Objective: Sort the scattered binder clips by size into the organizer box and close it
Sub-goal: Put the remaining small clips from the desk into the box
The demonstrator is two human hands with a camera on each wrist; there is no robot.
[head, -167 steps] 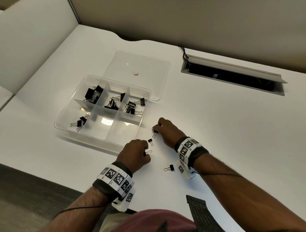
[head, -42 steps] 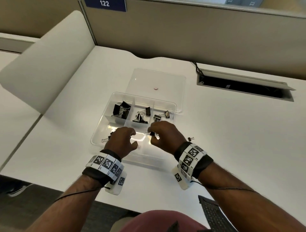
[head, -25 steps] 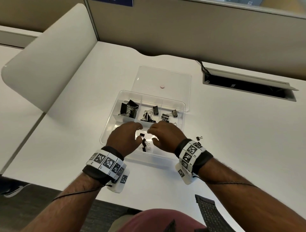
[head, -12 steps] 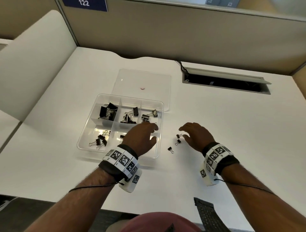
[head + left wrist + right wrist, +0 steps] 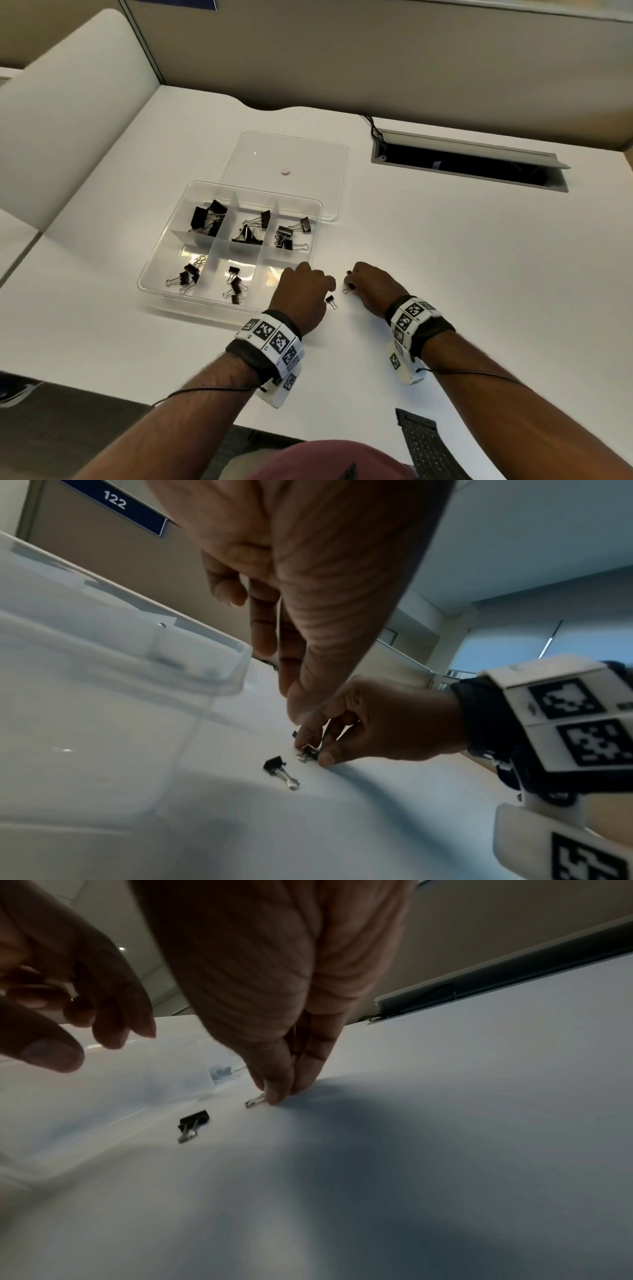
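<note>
The clear organizer box (image 5: 317,219) lies open on the white desk, with black binder clips in five of its six compartments; the near right one is hidden by my left hand. Its lid (image 5: 308,154) lies flat behind it. Right of the box, my right hand (image 5: 351,286) pinches a tiny clip (image 5: 308,752) between thumb and finger on the desk (image 5: 255,1100). Another tiny clip (image 5: 331,302) lies loose between my hands (image 5: 279,771) (image 5: 192,1125). A third (image 5: 348,272) peeks out by my right fingers. My left hand (image 5: 322,282) hovers at the box's near right corner, fingers relaxed and holding nothing.
A recessed cable tray (image 5: 469,164) with its flap up sits at the back right of the desk. A beige partition wall runs along the far edge. A dark mesh object (image 5: 424,445) lies at the near edge, beside my lap.
My left hand has come off the box to the desk beside the loose clips. My right hand has closed in from the right and now pinches one tiny clip.
</note>
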